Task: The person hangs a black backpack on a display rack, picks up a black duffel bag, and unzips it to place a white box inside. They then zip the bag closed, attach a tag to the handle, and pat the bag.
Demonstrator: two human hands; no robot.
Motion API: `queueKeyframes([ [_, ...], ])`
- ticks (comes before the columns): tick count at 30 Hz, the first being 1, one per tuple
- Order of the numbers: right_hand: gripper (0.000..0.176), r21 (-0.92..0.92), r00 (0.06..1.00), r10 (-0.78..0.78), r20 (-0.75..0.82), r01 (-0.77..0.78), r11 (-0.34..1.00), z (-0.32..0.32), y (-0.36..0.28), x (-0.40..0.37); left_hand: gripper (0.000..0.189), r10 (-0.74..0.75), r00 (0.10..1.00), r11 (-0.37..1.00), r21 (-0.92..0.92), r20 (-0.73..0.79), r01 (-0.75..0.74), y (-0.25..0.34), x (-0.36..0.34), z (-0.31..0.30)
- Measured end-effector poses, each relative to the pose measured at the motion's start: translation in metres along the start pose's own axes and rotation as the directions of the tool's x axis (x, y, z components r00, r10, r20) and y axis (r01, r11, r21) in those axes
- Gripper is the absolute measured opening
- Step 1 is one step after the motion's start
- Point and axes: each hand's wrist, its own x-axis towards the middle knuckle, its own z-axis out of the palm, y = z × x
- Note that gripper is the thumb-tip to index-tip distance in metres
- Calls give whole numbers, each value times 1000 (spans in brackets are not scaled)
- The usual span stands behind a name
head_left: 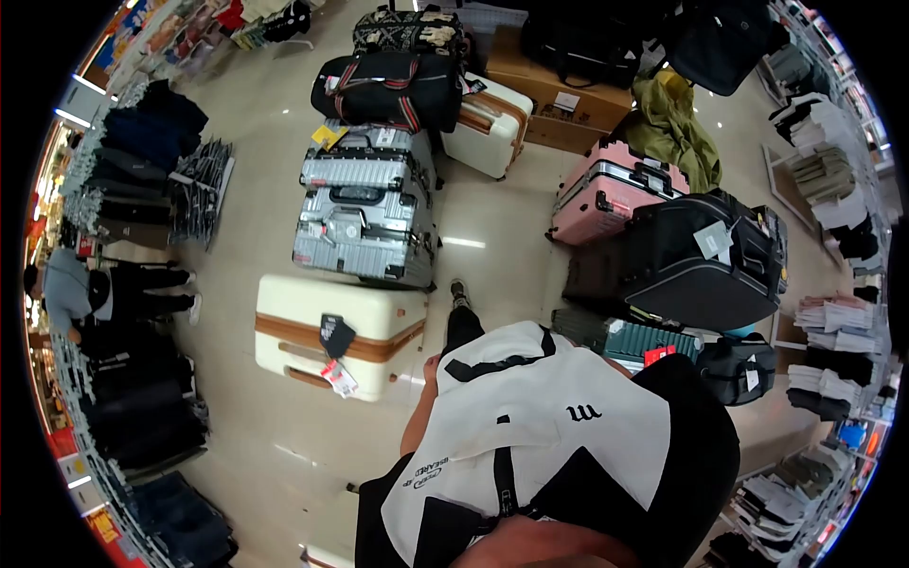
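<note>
Bag (530,417), white and black, rests against the body at 6 o'clock; left hand (431,367) braces its 9 o'clock edge, the fingers' grip impossible to tell. Right hand unseen. Keep it level, clear of the cream suitcase (331,331).

Hands unseen behind white bag (530,417)

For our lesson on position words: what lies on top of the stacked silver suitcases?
A black duffel bag with red-striped straps, a patterned bag behind it. The top of the silver suitcases beneath the duffel is hidden.
</note>
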Motion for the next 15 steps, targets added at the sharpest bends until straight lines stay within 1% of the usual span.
queueKeyframes([
  [3,32,67,1000,2,-17,-1,998,-22,-43,2,31,40,994,996,75,98,-48,36,37,-24],
  [5,32,123,999,3,-38,2,992,-35,-73,4,31,57,977,986,144,204,-88,61,58,-36],
  [7,31,188,998,12,-64,1,982,-46,-97,9,31,68,942,967,211,327,-144,97,79,-41],
  [9,31,255,996,24,-85,-1,967,-56,-117,6,30,80,889,938,268,452,-220,131,101,-38],
  [11,31,314,995,34,-95,-2,950,-65,-131,5,30,158,842,915,244,515,-320,160,127,-29],
  [13,30,356,994,47,-100,-8,934,-68,-142,13,28,308,776,887,129,550,-444,167,159,-18],
  [14,30,377,994,51,-101,-9,926,-73,-147,16,27,99,847,942,225,522,-249,175,184,-4],
  [15,30,396,993,57,-99,-14,918,-75,-150,18,26,-118,873,948,315,473,-43,190,200,10],
])
